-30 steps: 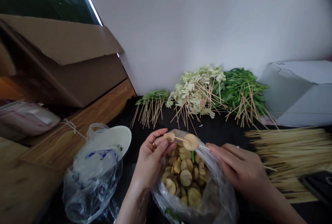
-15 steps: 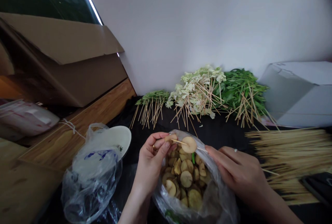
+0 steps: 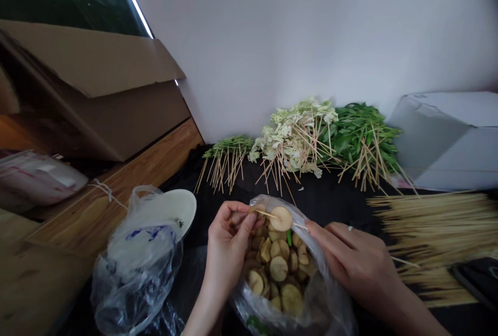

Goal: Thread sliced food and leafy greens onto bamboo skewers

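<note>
My right hand (image 3: 352, 253) is closed around one end of a thin wooden skewer (image 3: 300, 226), which points left. A round pale potato slice (image 3: 280, 219) is threaded on the skewer. At the skewer's far tip, my left hand (image 3: 231, 232) pinches a second slice (image 3: 257, 208), its edge partly hidden by the fingers. Both hands are above an open clear plastic bag (image 3: 330, 299). Inside the bag lie several loose potato slices (image 3: 279, 268) and a bit of green.
Bare skewers (image 3: 439, 222) lie piled at the right beside a dark object (image 3: 476, 276). Vegetable skewers (image 3: 299, 134) line the wall near a white box (image 3: 447, 139). On the left are a white bowl (image 3: 189, 204), a plastic bag (image 3: 136, 268) and a cardboard box (image 3: 128, 118).
The slice in my left hand has tilted slightly and shows less of its face. Both hands have shifted a little to the left with the skewer; the bag stays nearly in place.
</note>
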A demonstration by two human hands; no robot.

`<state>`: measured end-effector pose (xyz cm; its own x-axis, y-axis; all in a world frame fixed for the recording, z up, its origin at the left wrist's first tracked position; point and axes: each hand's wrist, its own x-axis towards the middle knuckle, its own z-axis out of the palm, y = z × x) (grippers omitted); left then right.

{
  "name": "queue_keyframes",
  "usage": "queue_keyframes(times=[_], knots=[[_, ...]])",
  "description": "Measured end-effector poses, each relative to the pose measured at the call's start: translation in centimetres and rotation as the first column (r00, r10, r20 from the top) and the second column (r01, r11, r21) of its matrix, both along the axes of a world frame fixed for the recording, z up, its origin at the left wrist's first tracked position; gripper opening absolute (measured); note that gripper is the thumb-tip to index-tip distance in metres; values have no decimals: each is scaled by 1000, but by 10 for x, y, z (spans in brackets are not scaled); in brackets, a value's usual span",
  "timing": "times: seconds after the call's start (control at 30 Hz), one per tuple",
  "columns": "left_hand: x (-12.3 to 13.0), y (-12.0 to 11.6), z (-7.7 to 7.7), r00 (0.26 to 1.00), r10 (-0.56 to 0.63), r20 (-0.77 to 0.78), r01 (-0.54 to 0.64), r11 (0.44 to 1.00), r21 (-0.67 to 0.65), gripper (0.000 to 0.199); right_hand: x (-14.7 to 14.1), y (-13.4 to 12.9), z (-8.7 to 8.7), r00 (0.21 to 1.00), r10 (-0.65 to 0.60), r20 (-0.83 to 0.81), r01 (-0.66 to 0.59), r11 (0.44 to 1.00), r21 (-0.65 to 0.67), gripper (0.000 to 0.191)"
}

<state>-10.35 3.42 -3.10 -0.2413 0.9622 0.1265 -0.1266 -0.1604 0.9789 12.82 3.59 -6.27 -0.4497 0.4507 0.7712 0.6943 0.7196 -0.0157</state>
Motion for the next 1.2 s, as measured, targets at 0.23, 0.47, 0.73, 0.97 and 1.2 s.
queue_keyframes(times=[0.23,0.47,0.73,0.97,1.2], knots=[[-1,1,-1,971,-57,233,71,996,-52,34,-1,-2,-1,999,11,-47,-14,997,-73,28],[-1,2,-2,903,-8,429,74,988,-136,38,-2,-2,-2,996,35,-78,-43,993,-112,27],[1,-4,-4,991,114,71,-111,993,-44,21,-5,-5,-2,998,22,-61,-25,999,-46,27],[5,-6,-3,996,80,47,-78,996,-32,19,-8,-5,-2,994,51,-97,-55,998,-44,27],[10,-5,-4,998,18,56,-19,1000,25,17,-9,-5,-3,995,23,-100,-24,1000,-6,27]])
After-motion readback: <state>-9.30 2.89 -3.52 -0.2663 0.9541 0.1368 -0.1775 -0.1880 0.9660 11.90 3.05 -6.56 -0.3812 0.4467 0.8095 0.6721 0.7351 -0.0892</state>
